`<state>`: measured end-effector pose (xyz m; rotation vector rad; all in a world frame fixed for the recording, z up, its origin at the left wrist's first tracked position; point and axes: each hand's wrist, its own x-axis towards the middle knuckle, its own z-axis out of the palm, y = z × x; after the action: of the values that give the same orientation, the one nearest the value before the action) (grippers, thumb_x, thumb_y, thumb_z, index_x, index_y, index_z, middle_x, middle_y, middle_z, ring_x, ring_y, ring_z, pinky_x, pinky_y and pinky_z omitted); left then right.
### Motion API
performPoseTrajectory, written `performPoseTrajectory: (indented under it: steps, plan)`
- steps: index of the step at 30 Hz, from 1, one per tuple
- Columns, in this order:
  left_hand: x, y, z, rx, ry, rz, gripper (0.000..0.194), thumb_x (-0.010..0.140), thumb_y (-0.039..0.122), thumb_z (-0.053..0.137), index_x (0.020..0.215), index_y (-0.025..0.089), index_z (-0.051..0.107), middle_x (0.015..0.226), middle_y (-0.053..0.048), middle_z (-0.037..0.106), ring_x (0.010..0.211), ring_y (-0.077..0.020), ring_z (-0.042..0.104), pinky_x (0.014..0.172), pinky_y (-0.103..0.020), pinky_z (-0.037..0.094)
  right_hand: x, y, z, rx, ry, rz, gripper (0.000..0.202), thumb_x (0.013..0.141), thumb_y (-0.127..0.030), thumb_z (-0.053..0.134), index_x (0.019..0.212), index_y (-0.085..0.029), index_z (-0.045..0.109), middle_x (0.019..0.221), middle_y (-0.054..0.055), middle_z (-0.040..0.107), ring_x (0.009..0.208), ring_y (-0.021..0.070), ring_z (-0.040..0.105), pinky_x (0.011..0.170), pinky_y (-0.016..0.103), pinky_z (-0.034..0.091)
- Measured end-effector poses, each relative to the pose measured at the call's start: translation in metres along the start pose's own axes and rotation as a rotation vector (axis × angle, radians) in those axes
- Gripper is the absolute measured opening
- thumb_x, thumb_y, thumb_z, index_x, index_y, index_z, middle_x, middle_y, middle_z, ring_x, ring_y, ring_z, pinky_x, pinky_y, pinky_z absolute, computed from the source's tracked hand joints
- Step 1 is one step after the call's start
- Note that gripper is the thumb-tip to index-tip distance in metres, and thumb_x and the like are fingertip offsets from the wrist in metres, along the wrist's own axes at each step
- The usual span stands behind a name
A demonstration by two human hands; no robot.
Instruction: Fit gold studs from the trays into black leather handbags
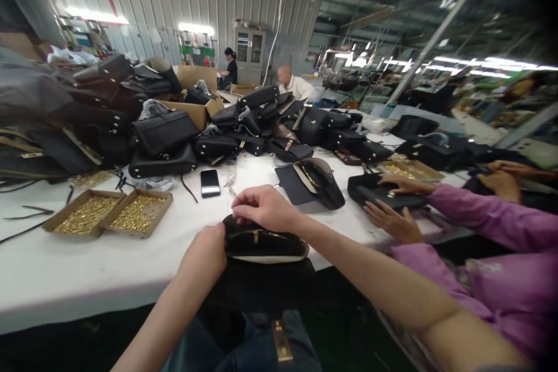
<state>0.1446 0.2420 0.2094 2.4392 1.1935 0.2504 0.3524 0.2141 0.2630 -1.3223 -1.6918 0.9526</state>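
Note:
A black bag [261, 244] with a gold zipper pull and a pale edge lies at the table's front edge, its dark flap hanging toward me with a gold clasp at the bottom. My left hand [211, 247] is closed round the bag's left end. Over the bag's far left corner is my right hand [261, 207], its fingers curled together; whatever lies between them is too small to make out. Further back, another black bag [320, 183] rests open on the white table, touched by neither hand.
Two cardboard trays [163, 215] of small gold parts and a phone [210, 183] lie to the left. Heaped black bags [165, 131] fill the back. At the right, a person in pink sleeves [475, 215] has both hands on a black bag [364, 189].

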Motion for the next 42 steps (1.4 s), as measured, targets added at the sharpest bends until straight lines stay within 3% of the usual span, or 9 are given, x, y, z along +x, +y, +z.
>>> performPoseTrajectory:
  steps: [4, 10, 14, 17, 23, 28, 34, 38, 42]
  plan:
    - [-0.008, 0.008, 0.005, 0.079, 0.010, -0.032, 0.028, 0.097, 0.006, 0.048, 0.110, 0.015, 0.071, 0.096, -0.020, 0.078, 0.093, -0.0352, 0.077, 0.073, -0.036, 0.046, -0.034, 0.012, 0.009, -0.287, 0.055, -0.092, 0.010, 0.095, -0.019, 0.069, 0.100, -0.019, 0.077, 0.081, 0.000, 0.075, 0.070, 0.0148, 0.065, 0.068, 0.026, 0.047]
    - [-0.017, -0.002, 0.011, -0.014, 0.042, -0.009, 0.026, 0.094, 0.007, 0.055, 0.099, 0.020, 0.077, 0.094, -0.013, 0.076, 0.089, -0.0291, 0.074, 0.078, -0.035, 0.047, -0.037, 0.022, 0.025, -0.729, 0.074, -0.122, 0.016, 0.094, -0.015, 0.067, 0.103, -0.020, 0.078, 0.104, 0.005, 0.078, 0.093, 0.0221, 0.070, 0.080, 0.031, 0.046]
    - [-0.027, -0.008, 0.015, -0.121, 0.121, 0.017, 0.024, 0.093, 0.009, 0.058, 0.091, 0.020, 0.079, 0.096, -0.010, 0.071, 0.089, -0.0256, 0.071, 0.082, -0.035, 0.050, -0.041, 0.016, 0.032, -0.911, 0.002, -0.084, 0.015, 0.101, -0.019, 0.058, 0.103, -0.016, 0.073, 0.106, 0.011, 0.076, 0.088, 0.0235, 0.069, 0.071, 0.032, 0.043]
    - [-0.034, -0.007, 0.020, -0.172, 0.173, 0.040, 0.026, 0.096, 0.010, 0.055, 0.093, 0.019, 0.078, 0.096, -0.009, 0.069, 0.087, -0.0236, 0.070, 0.082, -0.035, 0.051, -0.043, 0.015, 0.037, -0.918, -0.052, -0.043, 0.016, 0.102, -0.019, 0.057, 0.105, -0.015, 0.072, 0.106, 0.013, 0.076, 0.083, 0.0234, 0.069, 0.069, 0.032, 0.042]
    - [-0.044, -0.004, 0.026, -0.304, 0.281, 0.055, 0.028, 0.100, 0.018, 0.054, 0.116, 0.024, 0.076, 0.106, -0.007, 0.073, 0.094, -0.0233, 0.071, 0.081, -0.034, 0.054, -0.044, 0.022, 0.040, -0.588, 0.018, -0.021, 0.017, 0.098, -0.017, 0.063, 0.103, -0.018, 0.079, 0.103, 0.008, 0.080, 0.094, 0.0228, 0.071, 0.081, 0.031, 0.046]
    - [-0.050, -0.002, 0.029, -0.410, 0.310, -0.119, 0.040, 0.095, 0.024, 0.063, 0.134, 0.022, 0.053, 0.110, -0.008, 0.073, 0.094, -0.0248, 0.075, 0.077, -0.034, 0.060, -0.039, 0.037, 0.047, -0.189, -0.004, 0.035, 0.023, 0.095, -0.012, 0.063, 0.100, -0.019, 0.083, 0.099, 0.006, 0.083, 0.090, 0.0206, 0.072, 0.084, 0.030, 0.050]
    - [-0.058, -0.013, 0.036, -0.719, 0.243, -0.313, 0.054, 0.085, 0.032, 0.078, 0.132, 0.022, 0.054, 0.114, -0.008, 0.075, 0.086, -0.0237, 0.080, 0.077, -0.036, 0.067, -0.036, 0.059, 0.059, 0.327, -0.159, 0.326, 0.017, 0.089, -0.021, 0.076, 0.102, -0.018, 0.087, 0.101, 0.003, 0.084, 0.094, 0.0212, 0.074, 0.086, 0.028, 0.055]
    - [-0.059, -0.016, 0.043, -0.835, 0.255, -0.372, 0.046, 0.082, 0.033, 0.082, 0.121, 0.020, 0.062, 0.112, -0.008, 0.077, 0.085, -0.0231, 0.082, 0.079, -0.033, 0.067, -0.035, 0.058, 0.057, 0.456, -0.198, 0.450, 0.018, 0.079, -0.025, 0.086, 0.096, -0.019, 0.087, 0.094, 0.002, 0.083, 0.084, 0.0190, 0.071, 0.075, 0.026, 0.054]
    - [-0.059, -0.016, 0.046, -0.864, 0.324, -0.374, 0.040, 0.081, 0.031, 0.084, 0.115, 0.017, 0.066, 0.107, -0.009, 0.079, 0.087, -0.0234, 0.082, 0.074, -0.027, 0.065, -0.033, 0.054, 0.054, 0.539, -0.191, 0.470, 0.021, 0.075, -0.024, 0.088, 0.096, -0.018, 0.087, 0.099, 0.003, 0.084, 0.088, 0.0187, 0.072, 0.083, 0.027, 0.055]
